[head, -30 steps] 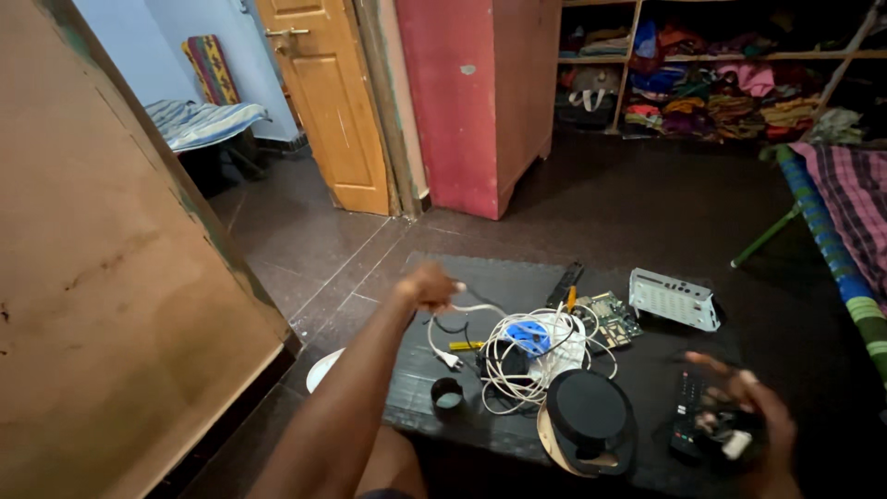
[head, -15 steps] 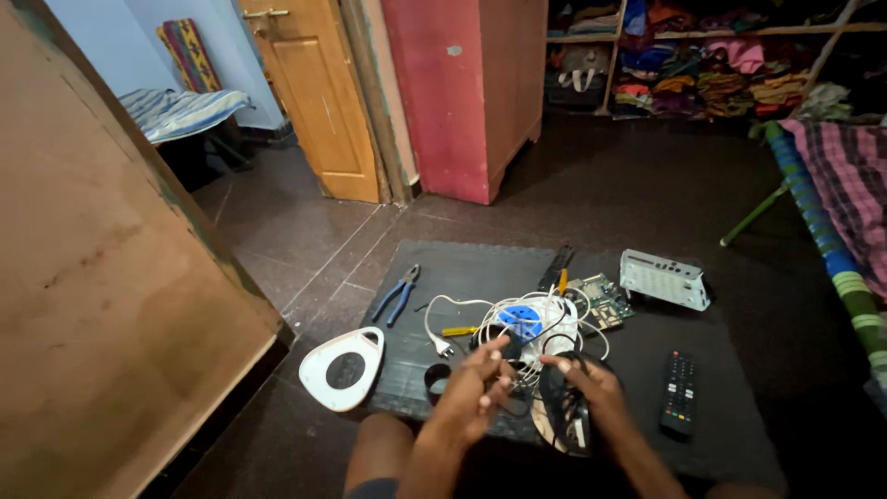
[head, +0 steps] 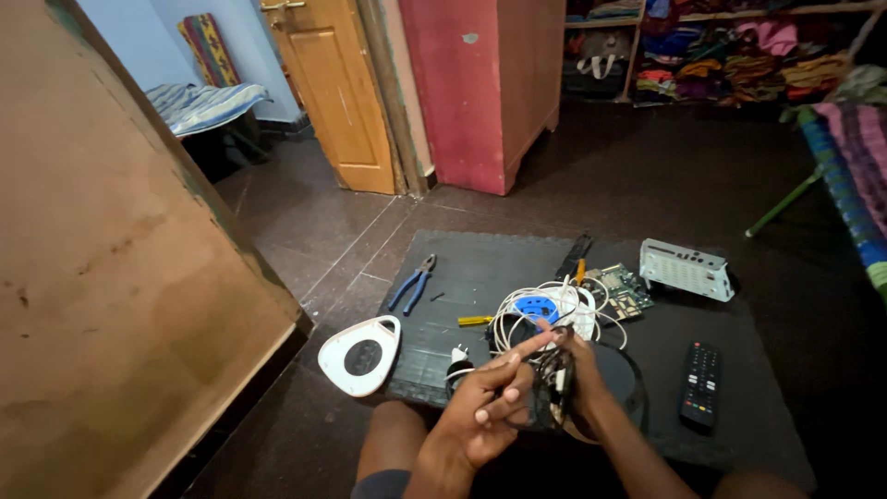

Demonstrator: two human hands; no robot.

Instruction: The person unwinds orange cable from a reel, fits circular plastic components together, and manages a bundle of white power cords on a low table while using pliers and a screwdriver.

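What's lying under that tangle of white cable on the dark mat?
Under the white cable a blue round part shows through, resting on the dark mat. A green circuit board pokes out beside it. Whatever else lies beneath the loops is covered.

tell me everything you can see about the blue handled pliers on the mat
The pliers lie flat on the dark floor mat, near its left edge. They have two blue-covered handles, spread slightly apart and pointing toward the person, and a dark metal head pointing away. Nothing touches them; both hands are well off, and a small dark bit lies just beside them.
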